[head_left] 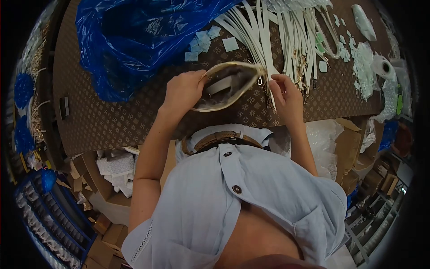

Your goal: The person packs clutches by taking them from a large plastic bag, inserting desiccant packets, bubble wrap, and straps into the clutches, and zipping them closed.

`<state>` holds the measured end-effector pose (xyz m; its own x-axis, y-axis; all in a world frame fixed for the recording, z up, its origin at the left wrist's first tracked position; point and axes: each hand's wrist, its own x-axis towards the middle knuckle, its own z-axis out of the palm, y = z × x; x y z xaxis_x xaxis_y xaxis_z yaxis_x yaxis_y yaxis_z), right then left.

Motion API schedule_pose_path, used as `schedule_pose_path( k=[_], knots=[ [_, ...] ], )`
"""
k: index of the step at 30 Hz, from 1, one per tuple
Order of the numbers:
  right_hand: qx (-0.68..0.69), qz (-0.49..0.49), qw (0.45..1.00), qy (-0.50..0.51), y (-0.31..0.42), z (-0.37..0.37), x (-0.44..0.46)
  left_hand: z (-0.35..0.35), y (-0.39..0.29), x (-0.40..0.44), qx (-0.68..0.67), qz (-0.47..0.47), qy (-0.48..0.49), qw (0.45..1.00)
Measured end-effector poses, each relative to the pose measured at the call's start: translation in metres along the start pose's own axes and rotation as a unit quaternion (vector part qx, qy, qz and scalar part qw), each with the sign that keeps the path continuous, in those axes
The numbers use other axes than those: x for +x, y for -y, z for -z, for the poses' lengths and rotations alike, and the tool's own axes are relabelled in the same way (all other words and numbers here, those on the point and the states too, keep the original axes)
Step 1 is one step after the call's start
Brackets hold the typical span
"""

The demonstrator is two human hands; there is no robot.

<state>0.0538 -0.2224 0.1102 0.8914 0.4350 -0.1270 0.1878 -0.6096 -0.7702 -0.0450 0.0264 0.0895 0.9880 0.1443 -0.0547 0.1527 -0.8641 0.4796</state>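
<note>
A small pouch point(230, 104) with a pale rim is spread open above the patterned brown table, with something light inside it. My left hand point(182, 92) grips the pouch's left edge, thumb and fingers closed on the rim. Beside the pouch's right end is my right hand point(286, 96), its fingers curled close to a white strap point(270, 62); whether it pinches anything is too small to tell. A small metal clasp point(260, 81) hangs at the pouch's right corner, between the pouch and my right hand.
Blue plastic bag point(130, 49) at the back left; many white straps point(293, 45) at the back centre. Pale squares point(230, 44) and clear wrapping point(363, 67) lie on the table point(112, 130). Open cardboard boxes point(96, 179) stand below the front edge.
</note>
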Motion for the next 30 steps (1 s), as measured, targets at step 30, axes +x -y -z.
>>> schedule_pose_path(
  k=[30],
  knots=[
    [-0.19, 0.038, 0.971, 0.142, 0.031, -0.081, 0.128, -0.035, -0.045, -0.039, -0.163, 0.061, -0.008, 0.985]
  ],
)
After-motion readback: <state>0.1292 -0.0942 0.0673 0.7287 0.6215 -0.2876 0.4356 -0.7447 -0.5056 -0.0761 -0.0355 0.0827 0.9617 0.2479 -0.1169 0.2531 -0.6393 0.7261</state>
